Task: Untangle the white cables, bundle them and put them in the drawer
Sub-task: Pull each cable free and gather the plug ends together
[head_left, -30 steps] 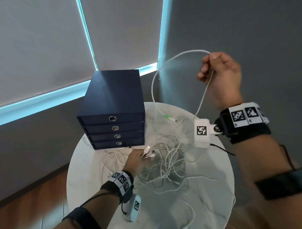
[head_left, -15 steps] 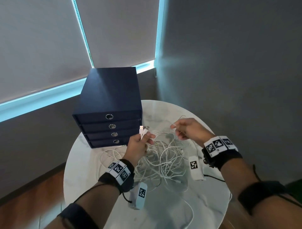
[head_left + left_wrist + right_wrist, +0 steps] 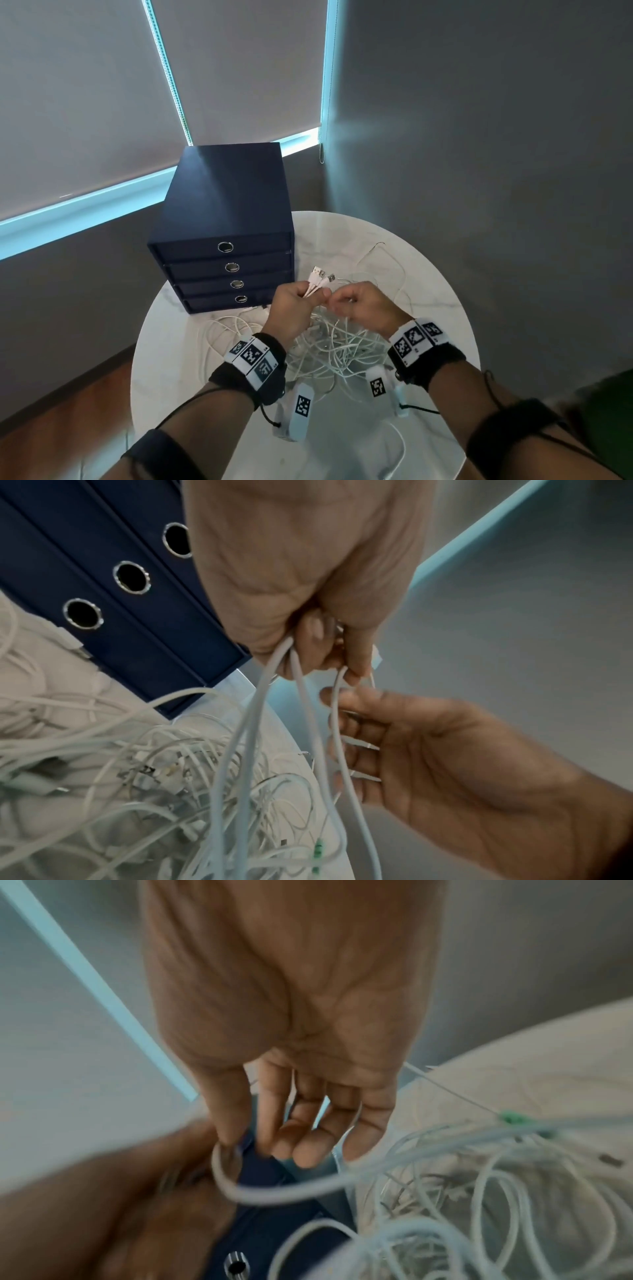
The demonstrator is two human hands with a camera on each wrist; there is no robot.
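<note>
While most of the white cables (image 3: 337, 346) lie in a loose tangle on the round marble table (image 3: 171, 370), the person has gathered only a few ends, so by the look of things the task is at an early stage. Seen from the head camera, the left hand (image 3: 294, 308) is raised just above the pile, its fingers curled round several cable ends, whose plugs (image 3: 320, 275) stick up past the thumb. From the left wrist camera, three or four strands hang down from that fist into the heap below. Beside it, almost touching, the right hand (image 3: 363, 305) meets it; the right wrist camera shows the thumb and forefinger pinching one white strand, the other fingers loosely bent. That view is blurred, so the exact grip is hard to judge. A green-tipped cable (image 3: 316, 854) runs through the pile. Just behind the hands, at the left back of the table, stands a dark blue drawer unit (image 3: 226, 205) with four drawers, each with a round metal pull, and all four appear closed. Nothing is bundled yet, as far as can be seen, and nothing has gone into a drawer. Left to do, by this reading: separate the strands, coil and bundle them, open a drawer and place them inside.
</note>
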